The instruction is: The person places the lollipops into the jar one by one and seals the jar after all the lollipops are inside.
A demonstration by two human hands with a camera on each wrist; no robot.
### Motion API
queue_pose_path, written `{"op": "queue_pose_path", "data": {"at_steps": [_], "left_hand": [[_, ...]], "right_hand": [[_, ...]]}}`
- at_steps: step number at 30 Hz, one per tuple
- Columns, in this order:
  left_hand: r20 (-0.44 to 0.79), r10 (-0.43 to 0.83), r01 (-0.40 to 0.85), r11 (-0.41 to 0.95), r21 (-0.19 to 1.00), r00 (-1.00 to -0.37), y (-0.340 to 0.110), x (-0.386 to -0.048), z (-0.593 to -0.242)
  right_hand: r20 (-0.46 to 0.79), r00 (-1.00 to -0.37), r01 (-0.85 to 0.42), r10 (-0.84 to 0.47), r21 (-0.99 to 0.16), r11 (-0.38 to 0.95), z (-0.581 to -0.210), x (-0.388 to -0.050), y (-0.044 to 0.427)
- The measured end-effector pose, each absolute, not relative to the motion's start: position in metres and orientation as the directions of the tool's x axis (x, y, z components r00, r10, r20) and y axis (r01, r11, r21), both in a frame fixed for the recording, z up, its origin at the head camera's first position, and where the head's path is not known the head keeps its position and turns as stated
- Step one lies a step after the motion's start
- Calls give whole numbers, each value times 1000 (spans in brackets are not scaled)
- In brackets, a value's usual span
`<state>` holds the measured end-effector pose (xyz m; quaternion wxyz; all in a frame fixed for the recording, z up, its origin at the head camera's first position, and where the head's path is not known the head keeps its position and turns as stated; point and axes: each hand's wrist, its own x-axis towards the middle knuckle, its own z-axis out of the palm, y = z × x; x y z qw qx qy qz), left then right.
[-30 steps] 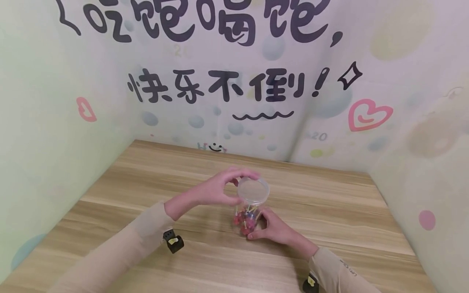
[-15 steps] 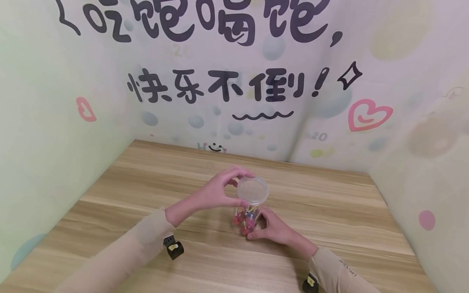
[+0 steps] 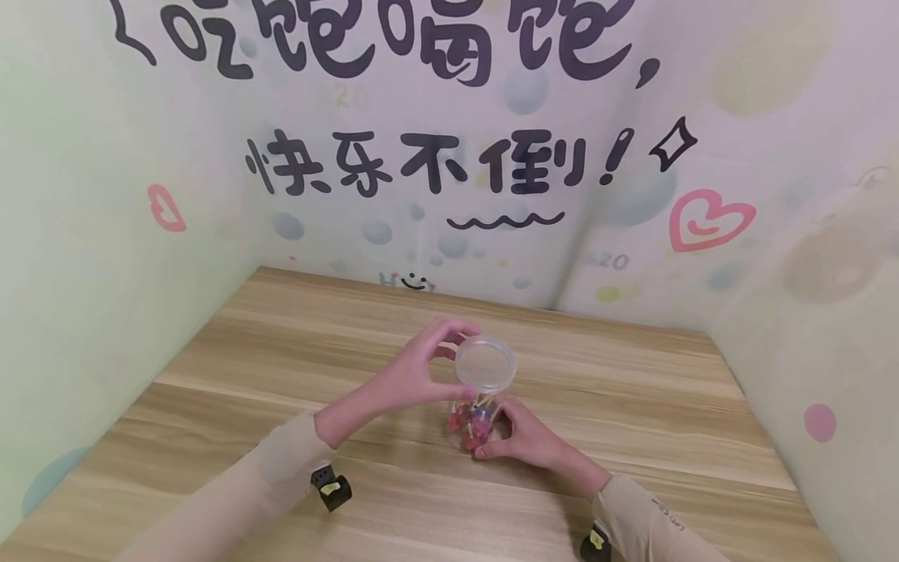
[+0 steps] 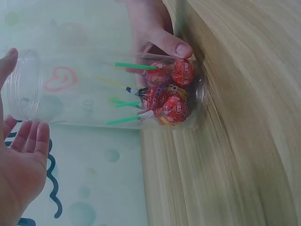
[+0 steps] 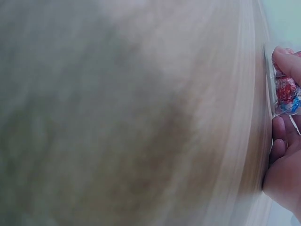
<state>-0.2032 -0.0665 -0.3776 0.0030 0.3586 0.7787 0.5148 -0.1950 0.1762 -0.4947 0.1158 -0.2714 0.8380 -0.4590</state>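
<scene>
A clear plastic jar (image 4: 94,110) stands upright on the wooden table. Its round lid (image 3: 485,365) sits on top. Several lollipops (image 4: 162,96) in red wrappers, with green or yellow sticks, rest head down at the bottom of the jar. My left hand (image 3: 414,371) curls round the lid from the left, thumb on the near side and fingers on the far side. Low on the jar, my right hand (image 3: 530,441) grips its wall from the right. In the right wrist view, only the lower end of the jar and part of that hand show at the edge.
The wood-grain table (image 3: 295,336) meets a printed backdrop (image 3: 421,250) behind and at both sides. Dark cameras are strapped to both wrists, the left wrist camera (image 3: 333,492) hanging just above the tabletop.
The left hand has turned a little around the lid: its fingers have drawn back leftward on the far side and its thumb has slid rightward. Jar and right hand keep their places.
</scene>
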Motion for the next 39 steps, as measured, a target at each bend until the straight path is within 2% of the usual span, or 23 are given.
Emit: {"op": "queue_pose_path", "data": {"at_steps": [4, 10, 20, 24, 27, 34, 39], "left_hand": [[370, 537, 541, 201, 817, -758, -66, -202, -378], [378, 560, 557, 188, 809, -738, -69, -207, -377], [382, 672, 616, 141, 775, -634, -73, -217, -374], [377, 689, 623, 139, 770, -619, -73, -218, -374], [372, 676, 610, 146, 779, -636, -73, -216, -374], [367, 542, 538, 197, 820, -756, -67, -204, -378], [393, 503, 544, 194, 817, -770, -64, -201, -381]], "right_hand": [[47, -832, -342, -553, -827, 445, -495, -195, 177], [39, -837, -330, -546, -832, 446, -494, -194, 177], [33, -847, -326, -530, -819, 471, -495, -195, 178], [26, -849, -319, -528, -822, 471, -495, -195, 177], [25, -849, -318, -527, -822, 472, -494, -195, 177], [28, -852, -324, -522, -812, 485, -495, -195, 178], [37, -847, -334, -531, -814, 476, -495, -195, 177]]}}
